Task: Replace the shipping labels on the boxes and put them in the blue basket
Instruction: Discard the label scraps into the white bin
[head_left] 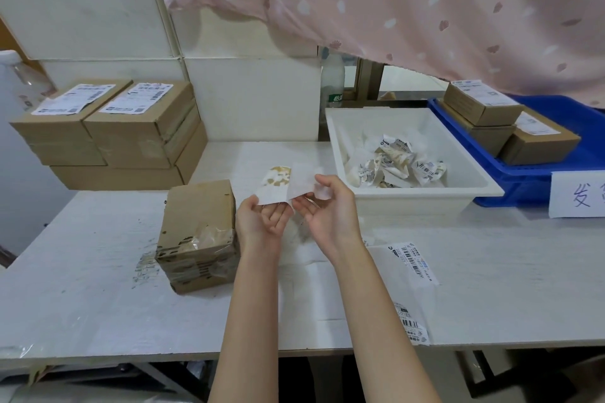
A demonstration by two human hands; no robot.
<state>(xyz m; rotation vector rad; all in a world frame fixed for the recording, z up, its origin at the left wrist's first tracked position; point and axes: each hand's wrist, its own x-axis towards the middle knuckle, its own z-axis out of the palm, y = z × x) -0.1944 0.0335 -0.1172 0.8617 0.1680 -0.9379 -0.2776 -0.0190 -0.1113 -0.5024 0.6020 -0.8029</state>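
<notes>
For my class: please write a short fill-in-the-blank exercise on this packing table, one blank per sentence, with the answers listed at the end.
1. Both hands hold a peeled ____ above the table.
2. The crumpled labels lie in the ____ tray.
3. The blue basket holds cardboard ____.
4. The bare box stands beside the ____ hand.

Answers: label; white; boxes; left

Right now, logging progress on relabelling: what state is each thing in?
Box on table: label stripped, tape torn.
Peeled label: held by both hands.
Left hand: pinching label.
Right hand: pinching label.
White bin: holds crumpled labels.
Blue basket: holds labelled boxes.
</notes>
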